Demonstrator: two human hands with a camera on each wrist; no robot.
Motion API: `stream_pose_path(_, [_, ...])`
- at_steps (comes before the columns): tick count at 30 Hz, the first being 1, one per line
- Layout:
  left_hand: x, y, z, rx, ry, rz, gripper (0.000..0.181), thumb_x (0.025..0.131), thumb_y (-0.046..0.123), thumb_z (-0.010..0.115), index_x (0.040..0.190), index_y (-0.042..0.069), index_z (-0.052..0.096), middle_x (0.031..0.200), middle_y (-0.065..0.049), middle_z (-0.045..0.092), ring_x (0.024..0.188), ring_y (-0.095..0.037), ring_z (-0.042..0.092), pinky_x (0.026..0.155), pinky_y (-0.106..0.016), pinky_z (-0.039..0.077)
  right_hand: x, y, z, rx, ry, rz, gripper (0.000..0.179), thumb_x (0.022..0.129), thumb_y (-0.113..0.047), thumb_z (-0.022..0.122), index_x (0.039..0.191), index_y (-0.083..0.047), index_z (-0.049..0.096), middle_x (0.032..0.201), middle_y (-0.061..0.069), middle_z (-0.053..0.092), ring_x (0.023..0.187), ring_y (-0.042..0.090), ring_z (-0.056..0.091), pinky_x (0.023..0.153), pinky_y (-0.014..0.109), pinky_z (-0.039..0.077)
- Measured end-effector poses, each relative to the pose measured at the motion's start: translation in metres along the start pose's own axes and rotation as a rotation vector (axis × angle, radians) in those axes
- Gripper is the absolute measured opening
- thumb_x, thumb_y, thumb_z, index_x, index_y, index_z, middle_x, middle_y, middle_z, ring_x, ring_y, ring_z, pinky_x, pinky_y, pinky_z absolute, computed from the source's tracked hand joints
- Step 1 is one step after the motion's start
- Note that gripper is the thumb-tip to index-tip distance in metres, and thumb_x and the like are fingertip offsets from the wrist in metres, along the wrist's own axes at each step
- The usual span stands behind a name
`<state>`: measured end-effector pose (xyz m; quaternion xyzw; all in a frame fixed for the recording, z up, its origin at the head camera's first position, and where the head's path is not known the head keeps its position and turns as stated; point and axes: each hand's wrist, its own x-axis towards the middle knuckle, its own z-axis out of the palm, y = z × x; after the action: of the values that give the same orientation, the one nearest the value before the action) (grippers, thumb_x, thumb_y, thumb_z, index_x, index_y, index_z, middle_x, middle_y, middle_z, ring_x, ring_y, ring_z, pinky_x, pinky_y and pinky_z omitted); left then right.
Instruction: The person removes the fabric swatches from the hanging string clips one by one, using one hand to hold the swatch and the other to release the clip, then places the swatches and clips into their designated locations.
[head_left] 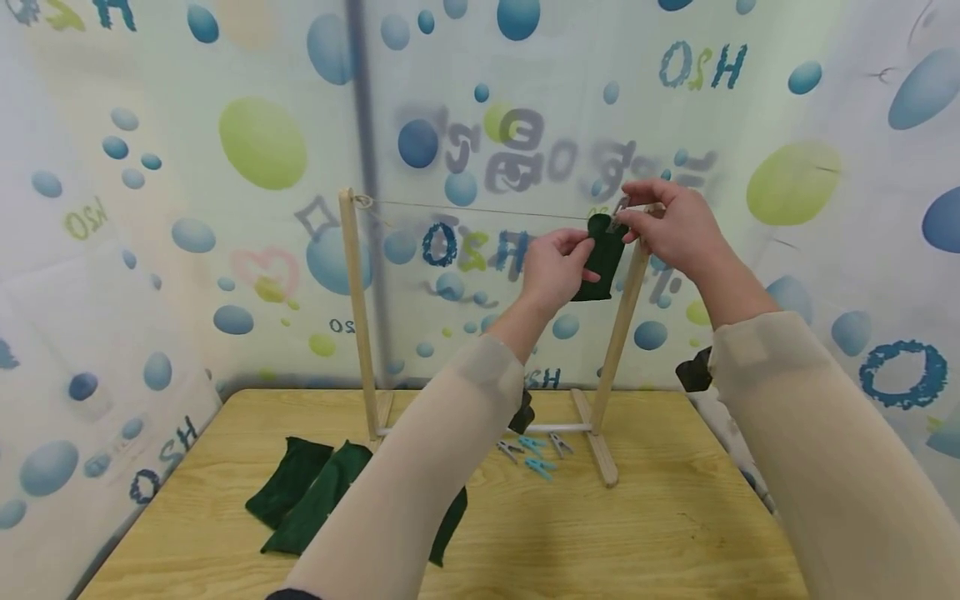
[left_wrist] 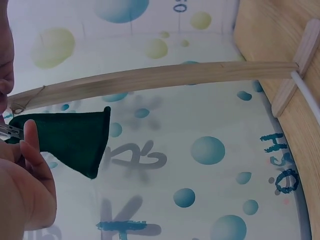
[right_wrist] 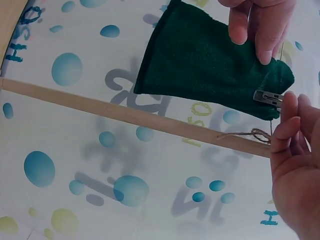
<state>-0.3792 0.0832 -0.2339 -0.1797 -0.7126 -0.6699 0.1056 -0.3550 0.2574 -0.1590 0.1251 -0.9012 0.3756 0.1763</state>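
A dark green cloth (head_left: 597, 283) hangs over the string (head_left: 480, 209) near the right post of a wooden frame. My left hand (head_left: 553, 268) pinches the cloth's left side close to the string, thumb and fingers together. At the cloth's upper right, my right hand (head_left: 678, 229) grips a grey clothespin (right_wrist: 266, 97) by its handle end. In the right wrist view the pin's nose lies over the cloth by the string, and the left fingers (right_wrist: 265, 42) hold the cloth's other side. The left wrist view shows the cloth (left_wrist: 70, 137) spreading away from the hand.
The wooden frame (head_left: 357, 317) stands at the table's back, its right foot (head_left: 597, 446) pointing forward. Several blue and grey clothespins (head_left: 534, 446) lie between its feet. More green cloths (head_left: 315, 500) lie on the table (head_left: 637, 533) at left, partly behind my left sleeve. A patterned curtain surrounds the table.
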Motion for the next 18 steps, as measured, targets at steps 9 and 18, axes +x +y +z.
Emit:
stream_pose_path(9, [-0.001, 0.005, 0.003, -0.016, 0.005, 0.003, 0.029, 0.112, 0.016, 0.065, 0.136, 0.004, 0.075, 0.129, -0.012, 0.08, 0.063, -0.024, 0.075, 0.065, -0.021, 0.057, -0.003, -0.002, 0.005, -0.01, 0.074, -0.008, 0.043, 0.114, -0.025, 0.062, 0.152, -0.006, 0.061, 0.143, 0.02, 0.067, 0.075, -0.011, 0.067, 0.072, 0.014, 0.051])
stream_pose_path(18, [-0.003, 0.011, -0.005, -0.101, 0.012, -0.023, 0.026, 0.111, 0.015, 0.068, 0.132, 0.001, 0.077, 0.123, -0.015, 0.08, 0.053, -0.012, 0.061, 0.053, -0.02, 0.049, -0.01, -0.005, 0.009, 0.031, 0.222, -0.02, 0.033, 0.113, -0.025, 0.062, 0.139, -0.004, 0.069, 0.128, 0.013, 0.069, 0.07, -0.008, 0.068, 0.074, 0.011, 0.053])
